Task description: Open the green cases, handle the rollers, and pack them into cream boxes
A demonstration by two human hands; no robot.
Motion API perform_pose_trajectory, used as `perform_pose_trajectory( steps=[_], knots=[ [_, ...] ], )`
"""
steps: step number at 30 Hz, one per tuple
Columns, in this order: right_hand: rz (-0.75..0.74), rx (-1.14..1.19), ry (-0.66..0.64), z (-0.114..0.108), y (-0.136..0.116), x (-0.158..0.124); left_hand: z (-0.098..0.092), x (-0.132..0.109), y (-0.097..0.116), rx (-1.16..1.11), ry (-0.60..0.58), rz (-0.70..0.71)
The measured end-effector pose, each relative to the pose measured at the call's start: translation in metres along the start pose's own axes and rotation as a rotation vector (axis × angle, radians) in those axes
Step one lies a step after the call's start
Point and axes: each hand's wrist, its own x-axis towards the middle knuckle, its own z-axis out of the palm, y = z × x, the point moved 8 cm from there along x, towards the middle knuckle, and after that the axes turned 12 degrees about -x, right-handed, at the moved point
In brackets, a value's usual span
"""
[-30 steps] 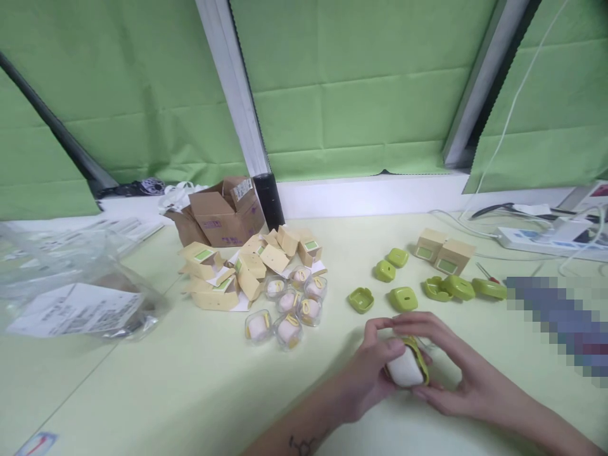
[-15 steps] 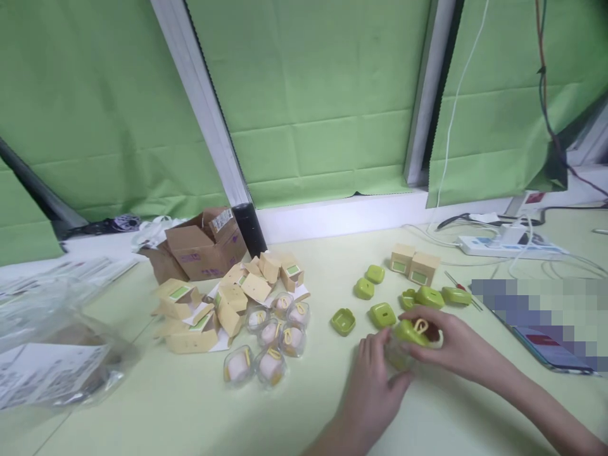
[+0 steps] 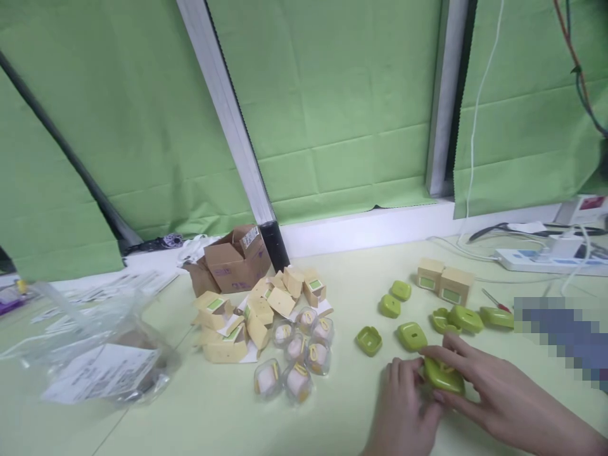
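Note:
A small glossy green plastic case with a rounded square top is held between both hands, low over the table. My right hand grips it from the right, thumb and fingers on its edges. My left hand closes on its left side; the underside is hidden. Just beyond lie a square green piece with a slot and an open green shell. Two smaller green pieces, one in front, sit farther back. More green parts rest beyond my right hand.
Several clear cases with pinkish contents and yellow loops lie left of my hands. Behind them are opened cardboard boxes and a brown carton. A plastic bag lies left; two small boxes, a screwdriver and a power strip right.
The view has shifted left, so things appear farther right. The case's green top now faces up more fully, and the yellow loop that stuck up from it is mostly covered by the right hand.

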Motion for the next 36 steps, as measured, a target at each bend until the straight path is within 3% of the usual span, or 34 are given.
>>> perform_pose_trajectory(
  steps=[5,15,26,33,36],
  knots=[
    [-0.016,0.039,-0.011,-0.006,-0.005,0.001,-0.001,0.003,-0.002,-0.019,0.016,-0.007],
    [-0.085,0.087,0.028,-0.016,-0.011,0.001,-0.003,0.006,-0.002,-0.027,-0.063,-0.016],
    [-0.048,0.157,0.015,-0.021,-0.007,-0.001,-0.004,0.005,-0.001,-0.073,-0.05,-0.025],
    [-0.051,0.125,-0.025,-0.013,-0.01,0.002,-0.002,0.002,0.0,-0.017,-0.068,-0.039],
    [-0.022,0.115,-0.067,-0.002,-0.01,0.003,-0.005,-0.005,0.012,0.026,-0.167,-0.015]
  ],
)
